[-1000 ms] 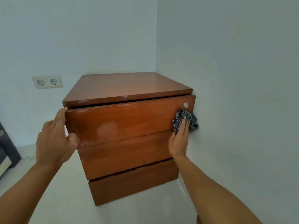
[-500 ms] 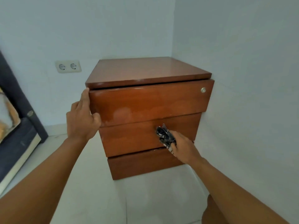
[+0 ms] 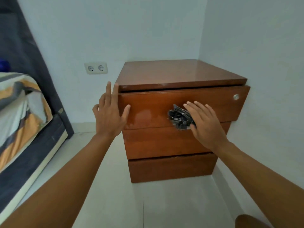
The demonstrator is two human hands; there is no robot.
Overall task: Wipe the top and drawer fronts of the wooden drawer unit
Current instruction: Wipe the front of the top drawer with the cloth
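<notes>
The wooden drawer unit (image 3: pixel 177 73) stands in the room's corner, with three drawer fronts and a glossy top. My right hand (image 3: pixel 205 124) lies flat, pressing a dark crumpled cloth (image 3: pixel 179 117) against the lower middle of the top drawer front (image 3: pixel 205 99). A damp shiny patch shows left of the cloth. My left hand (image 3: pixel 110 116) is spread at the unit's left side, fingers apart, thumb touching the top drawer's left edge. A small round metal lock (image 3: pixel 236 96) sits at the drawer's upper right.
A double wall socket (image 3: pixel 95 68) is left of the unit. A bed with a patterned cover (image 3: pixel 21 109) and dark frame fills the left side. White walls close in behind and to the right. Pale tiled floor (image 3: pixel 164 203) lies in front.
My right hand has carried the cloth from the middle drawer up onto the top drawer front and flattened over it. My left hand has loosened from gripping the edge to a spread pose.
</notes>
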